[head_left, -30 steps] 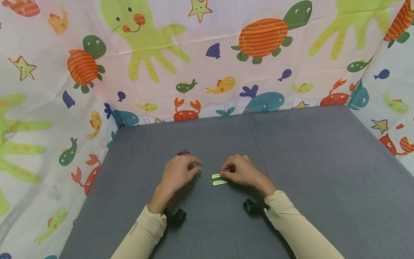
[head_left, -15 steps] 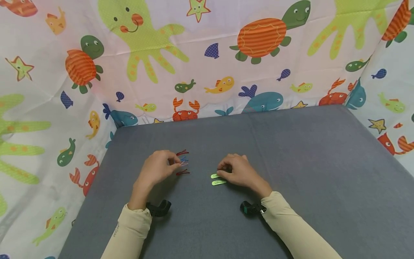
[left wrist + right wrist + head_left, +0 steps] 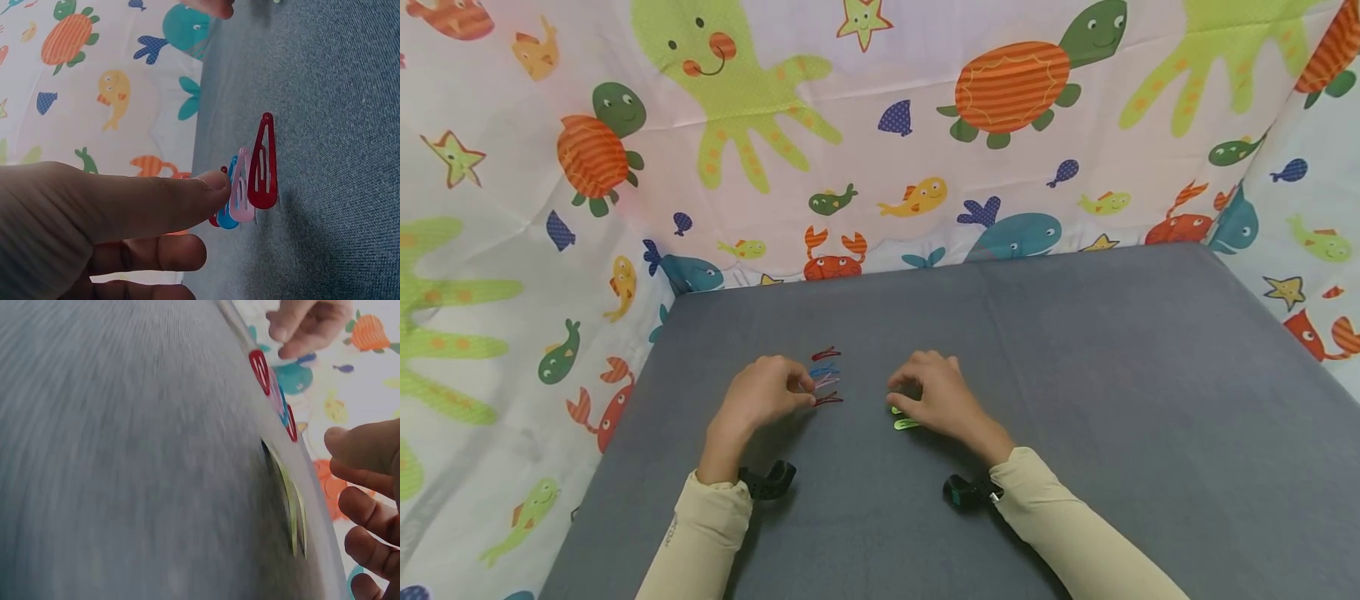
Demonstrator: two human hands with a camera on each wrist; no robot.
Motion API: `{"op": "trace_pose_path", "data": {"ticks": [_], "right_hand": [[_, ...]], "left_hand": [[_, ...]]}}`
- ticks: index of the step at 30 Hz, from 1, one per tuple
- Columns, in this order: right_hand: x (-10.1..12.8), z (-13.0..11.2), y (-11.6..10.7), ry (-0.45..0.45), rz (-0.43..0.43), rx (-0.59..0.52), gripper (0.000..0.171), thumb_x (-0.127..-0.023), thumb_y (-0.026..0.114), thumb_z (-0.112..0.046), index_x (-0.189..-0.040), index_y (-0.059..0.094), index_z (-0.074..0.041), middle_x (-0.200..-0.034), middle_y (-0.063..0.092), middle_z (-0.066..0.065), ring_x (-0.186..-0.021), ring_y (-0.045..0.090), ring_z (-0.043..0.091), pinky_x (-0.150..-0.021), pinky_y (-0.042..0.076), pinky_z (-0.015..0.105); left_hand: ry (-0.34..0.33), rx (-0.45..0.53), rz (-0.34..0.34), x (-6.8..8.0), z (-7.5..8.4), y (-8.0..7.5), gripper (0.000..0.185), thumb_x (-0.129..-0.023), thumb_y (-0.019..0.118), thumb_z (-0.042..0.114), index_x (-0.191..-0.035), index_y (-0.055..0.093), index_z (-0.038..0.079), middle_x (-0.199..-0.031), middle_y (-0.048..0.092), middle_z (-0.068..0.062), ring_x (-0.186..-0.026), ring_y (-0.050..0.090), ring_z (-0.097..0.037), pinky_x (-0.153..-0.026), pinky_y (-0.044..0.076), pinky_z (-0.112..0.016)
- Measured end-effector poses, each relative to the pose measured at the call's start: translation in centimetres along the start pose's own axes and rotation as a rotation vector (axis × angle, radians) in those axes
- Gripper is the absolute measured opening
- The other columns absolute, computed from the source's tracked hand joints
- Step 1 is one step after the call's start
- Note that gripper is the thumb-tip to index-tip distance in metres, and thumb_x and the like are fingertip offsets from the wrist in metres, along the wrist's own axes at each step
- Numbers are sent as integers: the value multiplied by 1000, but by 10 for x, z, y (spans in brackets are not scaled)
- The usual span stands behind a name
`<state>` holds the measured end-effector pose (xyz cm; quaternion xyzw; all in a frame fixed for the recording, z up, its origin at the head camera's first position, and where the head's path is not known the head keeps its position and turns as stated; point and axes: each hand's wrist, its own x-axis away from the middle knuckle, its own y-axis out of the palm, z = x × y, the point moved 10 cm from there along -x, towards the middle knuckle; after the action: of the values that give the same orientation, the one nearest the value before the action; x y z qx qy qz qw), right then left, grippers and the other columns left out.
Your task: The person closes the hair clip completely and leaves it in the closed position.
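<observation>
My left hand [image 3: 760,396] is beside a column of snap hair clips on the grey cloth, its fingertips close to their left ends. From far to near they are a red clip [image 3: 825,353], a blue clip [image 3: 824,369], a pink clip [image 3: 827,382] and a dark red clip [image 3: 829,399]. In the left wrist view the thumb [image 3: 162,200] partly covers the far red and blue clips [image 3: 227,219]. My right hand [image 3: 942,402] hovers over two lime-green clips [image 3: 906,424], fingers loosely bent, nothing between them. It hides part of both clips.
A grey cloth-covered table [image 3: 1075,375] spreads out around the hands. Behind it and at both sides hangs a white curtain [image 3: 760,225] printed with sea animals. A black wrist camera [image 3: 769,481] sits on the left wrist, another camera [image 3: 967,492] on the right.
My left hand has moved left, uncovering the blue, pink and dark red clips. My right hand has shifted slightly left and its fingers have come off the green clips.
</observation>
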<state>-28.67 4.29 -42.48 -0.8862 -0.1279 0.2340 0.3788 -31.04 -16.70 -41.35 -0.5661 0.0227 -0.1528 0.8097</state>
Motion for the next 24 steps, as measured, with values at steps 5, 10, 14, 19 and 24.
{"op": "trace_pose_path", "data": {"ticks": [5,10,14,19,24], "right_hand": [[-8,-12,10,3,-19,21,16,-87,82,-24,-101,80,-15,-95,69,2,-88,54,18,-82,31,42],[-18,-24,22,1,-24,71,15,-86,82,-26,-99,80,-17,-93,68,0,-88,55,19,-82,33,44],[-24,-31,31,-2,-28,111,15,-85,83,-27,-97,80,-18,-91,67,-1,-87,55,18,-81,34,45],[-30,-38,42,-1,-54,154,15,-86,83,-28,-97,81,-18,-91,67,-1,-86,55,19,-80,33,44],[-34,-42,49,10,-68,182,15,-86,83,-29,-98,81,-20,-92,68,-1,-86,55,20,-80,32,43]], "left_hand": [[-7,-12,-7,-1,1,2,9,-83,84,23,-90,80,19,-83,73,3,-71,59,-13,-64,47,-32],[-7,-31,1,0,1,3,9,-82,86,25,-84,78,20,-78,71,5,-68,57,-12,-61,45,-32],[-6,-44,8,0,1,3,10,-81,86,26,-83,78,21,-78,71,6,-68,58,-11,-61,46,-32],[-3,-47,13,-1,1,4,10,-80,87,25,-83,78,21,-77,72,6,-66,59,-10,-60,47,-33],[-4,-46,4,0,-1,6,8,-81,86,24,-83,79,20,-79,73,6,-67,59,-11,-60,47,-33]]}}
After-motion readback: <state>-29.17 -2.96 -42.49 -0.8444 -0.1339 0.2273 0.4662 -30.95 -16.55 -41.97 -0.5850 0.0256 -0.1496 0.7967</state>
